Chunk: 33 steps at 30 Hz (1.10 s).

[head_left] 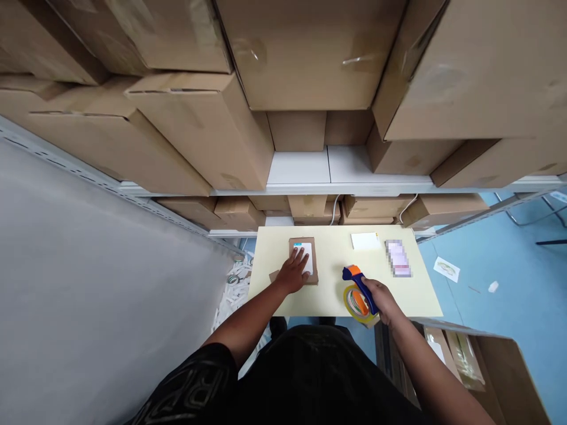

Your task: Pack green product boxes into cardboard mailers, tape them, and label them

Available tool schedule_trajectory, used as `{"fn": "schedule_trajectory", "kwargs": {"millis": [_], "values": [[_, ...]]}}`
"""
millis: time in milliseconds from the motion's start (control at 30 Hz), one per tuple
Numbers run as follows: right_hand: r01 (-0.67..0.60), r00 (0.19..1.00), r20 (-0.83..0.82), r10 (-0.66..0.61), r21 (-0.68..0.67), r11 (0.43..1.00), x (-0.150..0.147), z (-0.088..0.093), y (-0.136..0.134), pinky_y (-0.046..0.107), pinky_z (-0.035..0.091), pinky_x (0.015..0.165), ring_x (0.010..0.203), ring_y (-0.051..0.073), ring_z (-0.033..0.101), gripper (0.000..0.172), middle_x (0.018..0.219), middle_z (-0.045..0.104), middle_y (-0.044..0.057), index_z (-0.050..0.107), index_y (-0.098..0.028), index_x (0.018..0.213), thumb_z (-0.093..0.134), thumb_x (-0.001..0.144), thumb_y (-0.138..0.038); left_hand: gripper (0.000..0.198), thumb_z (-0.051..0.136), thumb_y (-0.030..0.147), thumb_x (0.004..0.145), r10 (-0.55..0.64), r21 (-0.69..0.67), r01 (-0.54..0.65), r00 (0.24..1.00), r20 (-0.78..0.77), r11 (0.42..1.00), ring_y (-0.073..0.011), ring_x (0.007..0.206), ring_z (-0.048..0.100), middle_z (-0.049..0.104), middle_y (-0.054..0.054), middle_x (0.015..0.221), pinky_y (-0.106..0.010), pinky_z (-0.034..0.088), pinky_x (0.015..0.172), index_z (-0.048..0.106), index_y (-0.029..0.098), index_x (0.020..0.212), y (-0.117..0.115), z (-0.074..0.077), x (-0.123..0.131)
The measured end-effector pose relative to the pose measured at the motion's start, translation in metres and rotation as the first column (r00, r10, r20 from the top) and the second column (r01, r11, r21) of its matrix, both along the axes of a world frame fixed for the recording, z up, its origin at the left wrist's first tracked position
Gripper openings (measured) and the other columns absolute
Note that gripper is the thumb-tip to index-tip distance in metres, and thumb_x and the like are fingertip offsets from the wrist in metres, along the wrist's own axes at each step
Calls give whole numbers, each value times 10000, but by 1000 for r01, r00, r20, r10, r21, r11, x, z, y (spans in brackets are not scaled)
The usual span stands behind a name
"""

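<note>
My left hand (293, 271) lies flat with fingers spread on a small cardboard box (315, 260) at the left of the pale yellow table (328, 248). A white label (307, 250) with a blue strip shows on the box, partly under my fingers. A brown flap (273, 275) sticks out at the box's lower left. In my right hand (381, 300) is a blue and orange tape dispenser (367, 294), gripped by its handle. Its roll of yellowish tape (348, 300) hangs near the table's front edge.
A white card or flat box (365, 241) and a pixelated item (397, 258) lie on the table's right side. Shelves of large cardboard boxes (310, 53) rise behind. An open carton (500, 366) stands at lower right; white scraps (233, 295) cover the floor at left.
</note>
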State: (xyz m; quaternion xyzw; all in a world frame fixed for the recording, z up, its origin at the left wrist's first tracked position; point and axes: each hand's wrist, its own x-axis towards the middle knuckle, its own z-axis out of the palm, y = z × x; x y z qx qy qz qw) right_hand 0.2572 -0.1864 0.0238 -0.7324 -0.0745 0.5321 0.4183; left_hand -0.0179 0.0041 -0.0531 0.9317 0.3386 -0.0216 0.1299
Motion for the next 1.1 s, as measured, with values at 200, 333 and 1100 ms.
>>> {"fn": "schedule_trajectory", "kwargs": {"millis": [200,333,1100], "values": [[-44,999,3,44,173,984,31,59,46,259,390,416,424,125,487,433,578,635,-4,647,-206,768,773,752,-620,703,408,510,1026,19,-12,-20,996,-90,1000,-323,1599,58,119,-114,1728,-468,395,1156,280,191,1639,0,7,2],[-178,970,219,108,328,928,45,114,92,257,422,504,543,154,558,492,639,660,10,643,-206,768,773,719,-678,721,403,523,1023,41,-57,-49,989,-144,997,-325,1600,31,82,-111,1731,-476,414,1126,231,220,1654,0,12,7],[-655,-116,993,-4,-74,752,-3,203,282,450,225,1106,1274,291,407,503,1401,583,179,604,-180,1368,632,965,-478,532,619,386,919,67,-217,-74,997,-38,973,-358,1529,316,389,-136,1639,-462,514,1058,579,194,1414,18,44,7]]}}
